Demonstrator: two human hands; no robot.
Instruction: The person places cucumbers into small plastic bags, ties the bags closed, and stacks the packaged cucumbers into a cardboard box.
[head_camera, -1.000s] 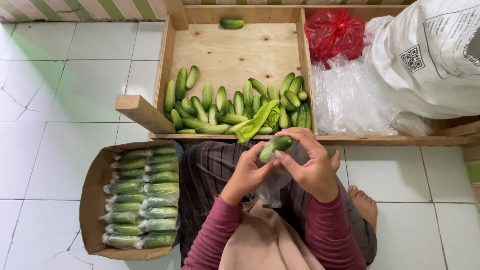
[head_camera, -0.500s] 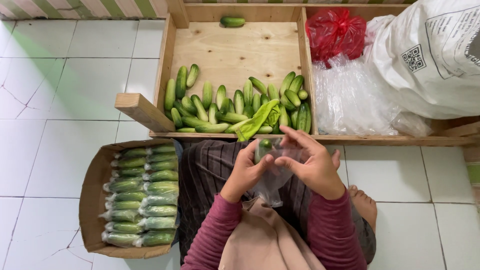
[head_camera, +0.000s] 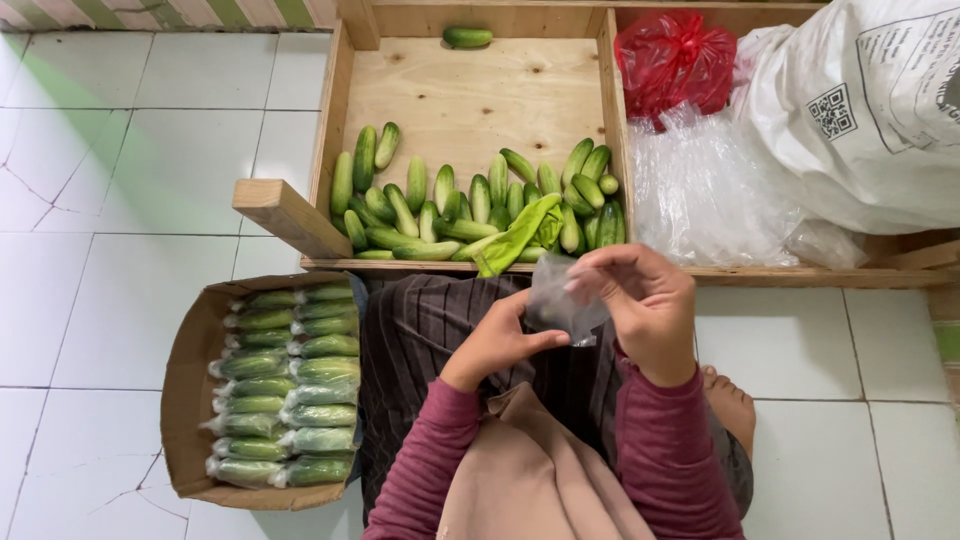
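**Figure: Bagging of cucumbers, mid-batch, seen from the head camera**

From my remote station I saw both hands raised over the lap; the right hand (head_camera: 648, 305) was curled, its fingertips pinched on the upper edge of a small clear plastic bag (head_camera: 562, 303); the left hand (head_camera: 497, 345) was closed from below, thumb and fingers gripping the bag's lower corner; whether the bag held a cucumber I could not tell, since the film was crumpled and no green showed clearly through it. The bag hung just above the striped skirt (head_camera: 440, 340), directly in front of the near rim of the wooden tray (head_camera: 340, 120). Work done, as I judged it: the cardboard box (head_camera: 190, 380) at the person's left held two near-full columns of wrapped cucumbers (head_camera: 285, 385), so a good share was packed. Work left, as I judged it: a row of loose cucumbers (head_camera: 470, 205) lay along the tray's near side, one stray cucumber (head_camera: 468, 37) at its far edge; a heap of spare clear bags (head_camera: 705, 195) lay to the right, beside a red bag (head_camera: 675, 60) and a white sack (head_camera: 860, 110); all rested on the white tiled floor (head_camera: 120, 200).
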